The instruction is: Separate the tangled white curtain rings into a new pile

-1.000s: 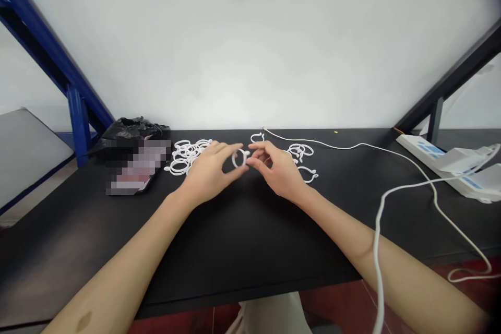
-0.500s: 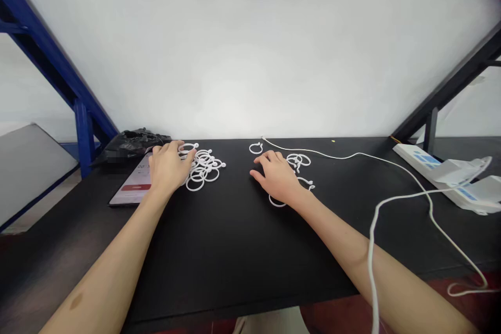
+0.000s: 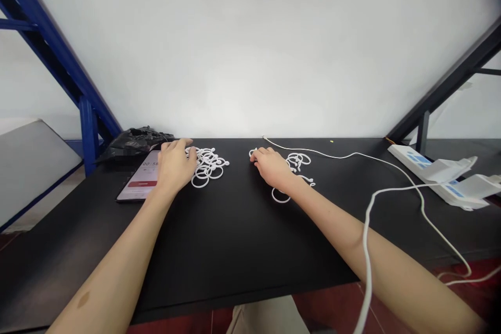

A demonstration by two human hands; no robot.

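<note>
Both my arms are stretched forward, bare, and come nearer to each other toward the wrists. My left hand (image 3: pixel 174 164) is palm down, and its thumb stands apart from the fingers. My right hand (image 3: pixel 274 167) has its fingers bent inward; I cannot tell if its fingertips meet.

A pale wall (image 3: pixel 250 52) fills twelve o'clock, glowing brightest low down in the middle! Blue beam (image 3: pixel 58 49) slants at ten, dark beam (image 3: pixel 442 83) at two, black tabletop (image 3: pixel 235 240) below, reddish floor (image 3: pixel 183 326) showing at six.
</note>
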